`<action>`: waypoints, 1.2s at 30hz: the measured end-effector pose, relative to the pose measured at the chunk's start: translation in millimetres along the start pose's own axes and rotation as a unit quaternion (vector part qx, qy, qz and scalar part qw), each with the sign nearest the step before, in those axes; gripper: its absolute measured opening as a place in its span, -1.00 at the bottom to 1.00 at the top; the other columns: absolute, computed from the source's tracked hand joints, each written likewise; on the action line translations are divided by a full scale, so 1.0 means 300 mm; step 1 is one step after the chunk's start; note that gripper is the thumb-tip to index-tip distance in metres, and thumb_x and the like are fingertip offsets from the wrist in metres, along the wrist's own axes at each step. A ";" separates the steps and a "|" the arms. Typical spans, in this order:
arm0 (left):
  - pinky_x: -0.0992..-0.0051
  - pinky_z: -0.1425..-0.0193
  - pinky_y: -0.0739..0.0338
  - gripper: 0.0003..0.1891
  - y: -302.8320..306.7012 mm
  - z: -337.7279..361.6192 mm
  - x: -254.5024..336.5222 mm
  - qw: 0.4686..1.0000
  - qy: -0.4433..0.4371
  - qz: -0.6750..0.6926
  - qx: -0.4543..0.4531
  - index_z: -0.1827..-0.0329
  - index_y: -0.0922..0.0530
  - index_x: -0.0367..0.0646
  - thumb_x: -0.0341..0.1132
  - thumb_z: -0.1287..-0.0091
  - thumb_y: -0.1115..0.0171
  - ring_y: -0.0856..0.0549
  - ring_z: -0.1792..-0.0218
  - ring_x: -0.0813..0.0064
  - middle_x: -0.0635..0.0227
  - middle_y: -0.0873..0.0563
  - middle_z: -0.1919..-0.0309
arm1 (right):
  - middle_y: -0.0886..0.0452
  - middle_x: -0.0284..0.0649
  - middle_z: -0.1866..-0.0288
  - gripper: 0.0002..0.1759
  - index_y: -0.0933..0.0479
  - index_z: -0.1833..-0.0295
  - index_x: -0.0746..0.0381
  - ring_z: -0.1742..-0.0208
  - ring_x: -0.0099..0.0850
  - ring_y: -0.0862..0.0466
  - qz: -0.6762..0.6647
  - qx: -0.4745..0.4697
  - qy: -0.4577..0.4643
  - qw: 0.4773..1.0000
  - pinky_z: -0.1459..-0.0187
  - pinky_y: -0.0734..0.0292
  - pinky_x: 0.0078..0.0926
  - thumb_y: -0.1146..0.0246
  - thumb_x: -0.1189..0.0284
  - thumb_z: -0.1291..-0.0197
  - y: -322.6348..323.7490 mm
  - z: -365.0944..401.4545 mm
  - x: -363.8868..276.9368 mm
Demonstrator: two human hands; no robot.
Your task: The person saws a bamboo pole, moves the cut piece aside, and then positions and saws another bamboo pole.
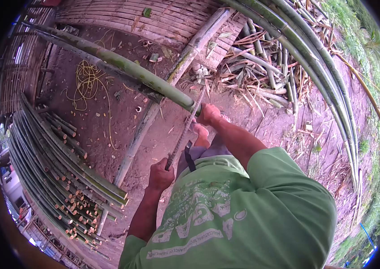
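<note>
The left hand (161,175) hides most of the handle of the long, narrow tool (183,130), whose edge is too fine to make out. The right hand (210,114) covers the near end of the green pole (140,75). The shirt (243,210) hides most of the legs (203,151), and its small print is partly illegible. The top edge cuts off the curved poles (304,49); the dark rim swallows the outermost surroundings.

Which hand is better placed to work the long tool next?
Probably the left hand: it grips the long tool by its near end, and the tool lies across the pole. The right hand is busy at the pole's end.
</note>
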State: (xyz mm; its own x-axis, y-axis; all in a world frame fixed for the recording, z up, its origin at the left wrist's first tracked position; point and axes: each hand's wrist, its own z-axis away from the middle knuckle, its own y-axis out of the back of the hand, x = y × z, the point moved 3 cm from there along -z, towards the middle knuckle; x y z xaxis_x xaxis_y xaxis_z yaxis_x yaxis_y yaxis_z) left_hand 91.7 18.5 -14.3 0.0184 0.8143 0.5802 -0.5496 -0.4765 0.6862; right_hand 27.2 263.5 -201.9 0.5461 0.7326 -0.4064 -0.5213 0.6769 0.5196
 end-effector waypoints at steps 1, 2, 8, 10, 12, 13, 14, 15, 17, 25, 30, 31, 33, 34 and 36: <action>0.18 0.54 -0.37 -0.88 -0.004 0.006 0.019 1.000 0.002 -0.003 0.004 0.54 -0.37 -0.27 -0.45 -0.09 -0.10 -0.56 0.64 -0.02 -0.03 -0.47 0.70 | -0.67 0.02 0.10 -0.58 -0.58 0.03 0.22 0.02 -0.08 -0.67 -0.003 0.005 0.006 1.000 -0.04 -0.59 -0.23 -0.22 0.37 0.09 0.023 0.016 -0.003; 0.16 0.52 -0.39 -0.89 -0.005 0.015 0.036 1.000 -0.003 -0.014 0.002 0.52 -0.38 -0.27 -0.46 -0.08 -0.11 -0.57 0.60 -0.05 -0.04 -0.49 0.67 | -0.66 0.04 0.08 -0.61 -0.60 0.06 0.22 0.00 -0.09 -0.67 -0.014 -0.015 0.006 1.000 -0.06 -0.58 -0.22 -0.22 0.36 0.08 0.039 0.024 0.001; 0.08 0.43 -0.46 -0.92 0.018 0.159 0.106 0.996 0.050 -0.058 -0.048 0.48 -0.39 -0.27 -0.48 -0.04 -0.12 -0.61 0.49 -0.12 -0.07 -0.53 0.61 | -0.66 0.03 0.07 -0.61 -0.60 0.07 0.22 -0.01 -0.10 -0.67 -0.016 -0.024 0.007 1.000 -0.06 -0.57 -0.23 -0.24 0.35 0.09 -0.006 0.043 0.082; 0.07 0.40 -0.47 -0.94 -0.013 0.084 0.132 0.995 0.044 -0.070 -0.060 0.47 -0.42 -0.27 -0.48 -0.05 -0.11 -0.62 0.45 -0.13 -0.10 -0.55 0.58 | -0.67 0.02 0.08 -0.60 -0.60 0.05 0.21 -0.01 -0.10 -0.67 -0.022 -0.015 0.008 1.000 -0.06 -0.57 -0.24 -0.25 0.34 0.08 -0.030 0.035 0.112; 0.06 0.36 -0.49 -0.94 -0.076 -0.068 0.172 0.998 0.023 -0.043 -0.048 0.43 -0.46 -0.28 -0.47 -0.06 -0.09 -0.63 0.40 -0.14 -0.13 -0.58 0.55 | -0.67 0.01 0.09 -0.59 -0.59 0.04 0.20 -0.01 -0.11 -0.67 -0.024 -0.017 -0.001 1.000 -0.05 -0.58 -0.24 -0.25 0.34 0.08 -0.048 0.031 0.133; 0.05 0.34 -0.49 -0.92 -0.133 -0.175 0.193 1.000 0.005 -0.011 -0.026 0.41 -0.48 -0.28 -0.47 -0.07 -0.08 -0.63 0.37 -0.16 -0.15 -0.59 0.52 | -0.67 0.01 0.09 -0.59 -0.59 0.03 0.19 -0.01 -0.11 -0.67 -0.023 -0.022 -0.009 0.999 -0.05 -0.58 -0.25 -0.25 0.33 0.08 -0.035 0.036 0.127; 0.08 0.37 -0.48 -0.90 -0.200 -0.256 0.181 0.999 -0.012 -0.030 -0.021 0.38 -0.50 -0.29 -0.44 -0.08 -0.09 -0.61 0.38 -0.18 -0.14 -0.58 0.53 | -0.67 0.00 0.08 -0.58 -0.58 0.03 0.18 -0.01 -0.11 -0.67 -0.025 -0.026 -0.019 0.999 -0.04 -0.58 -0.25 -0.25 0.33 0.08 -0.024 0.045 0.117; 0.10 0.41 -0.47 -0.87 -0.229 -0.302 0.195 0.998 -0.030 -0.047 -0.015 0.35 -0.52 -0.31 -0.42 -0.09 -0.09 -0.60 0.38 -0.19 -0.14 -0.57 0.54 | -0.67 0.00 0.08 -0.58 -0.58 0.02 0.18 -0.02 -0.11 -0.66 -0.024 -0.039 -0.018 0.999 -0.04 -0.58 -0.25 -0.26 0.32 0.07 -0.009 0.054 0.107; 0.09 0.40 -0.47 -0.87 -0.224 -0.260 0.208 0.999 -0.015 -0.039 -0.028 0.35 -0.51 -0.32 -0.43 -0.08 -0.10 -0.61 0.37 -0.19 -0.14 -0.57 0.54 | -0.66 -0.02 0.06 -0.58 -0.58 0.01 0.16 -0.02 -0.12 -0.66 -0.013 -0.067 -0.011 0.998 -0.04 -0.58 -0.25 -0.27 0.31 0.07 0.019 0.069 0.099; 0.10 0.31 -0.54 -0.82 0.027 0.099 0.229 0.985 0.074 -0.112 -0.110 0.28 -0.52 -0.28 -0.47 -0.02 -0.14 -0.66 0.37 -0.10 -0.13 -0.59 0.52 | -0.65 0.00 0.03 -0.57 -0.58 0.01 0.18 -0.06 -0.11 -0.64 -0.026 -0.044 -0.022 0.998 -0.07 -0.56 -0.25 -0.27 0.31 0.08 -0.046 0.030 0.123; 0.07 0.28 -0.53 -0.81 -0.261 -0.373 0.243 0.995 0.001 -0.082 -0.062 0.25 -0.54 -0.27 -0.43 -0.06 -0.11 -0.63 0.34 -0.19 -0.14 -0.61 0.49 | -0.65 -0.01 0.02 -0.55 -0.55 -0.01 0.21 -0.06 -0.09 -0.64 -0.012 -0.070 -0.020 0.997 -0.07 -0.56 -0.23 -0.25 0.32 0.06 -0.014 0.076 0.096; 0.07 0.28 -0.53 -0.81 -0.257 -0.374 0.246 0.994 0.005 -0.081 -0.073 0.25 -0.54 -0.28 -0.43 -0.06 -0.11 -0.64 0.34 -0.18 -0.15 -0.61 0.48 | -0.65 -0.01 0.03 -0.55 -0.54 -0.02 0.22 -0.05 -0.08 -0.64 -0.004 -0.084 -0.018 0.996 -0.07 -0.56 -0.23 -0.24 0.32 0.05 0.026 0.063 0.103; 0.07 0.27 -0.53 -0.80 -0.176 -0.242 0.239 0.991 0.037 -0.088 -0.098 0.26 -0.54 -0.30 -0.44 -0.05 -0.11 -0.65 0.33 -0.16 -0.16 -0.61 0.47 | -0.65 -0.02 0.03 -0.54 -0.52 -0.03 0.22 -0.05 -0.08 -0.64 -0.004 -0.069 -0.006 0.998 -0.07 -0.56 -0.22 -0.25 0.32 0.05 0.014 0.093 0.106; 0.06 0.27 -0.53 -0.81 -0.106 -0.170 0.252 0.993 0.049 -0.071 -0.083 0.27 -0.53 -0.30 -0.43 -0.04 -0.12 -0.65 0.34 -0.15 -0.16 -0.62 0.46 | -0.65 -0.03 0.04 -0.53 -0.52 -0.04 0.22 -0.04 -0.08 -0.64 -0.008 -0.054 0.005 0.999 -0.07 -0.56 -0.22 -0.25 0.33 0.05 0.019 0.064 0.095; 0.04 0.27 -0.53 -0.80 0.002 0.046 0.260 0.987 0.086 -0.086 -0.109 0.28 -0.53 -0.30 -0.44 -0.03 -0.11 -0.66 0.35 -0.13 -0.15 -0.63 0.46 | -0.65 -0.02 0.04 -0.54 -0.52 -0.03 0.22 -0.04 -0.09 -0.64 -0.012 -0.057 0.000 0.998 -0.07 -0.55 -0.22 -0.25 0.33 0.05 -0.055 0.051 0.113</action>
State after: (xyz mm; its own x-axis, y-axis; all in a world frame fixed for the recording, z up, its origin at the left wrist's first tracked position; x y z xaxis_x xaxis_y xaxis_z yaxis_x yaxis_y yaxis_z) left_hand 104.2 77.3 37.4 -0.0040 0.9302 0.3671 -0.7179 -0.2582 0.6465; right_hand 64.3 276.2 -212.7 0.5589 0.7163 -0.4177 -0.5793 0.6978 0.4213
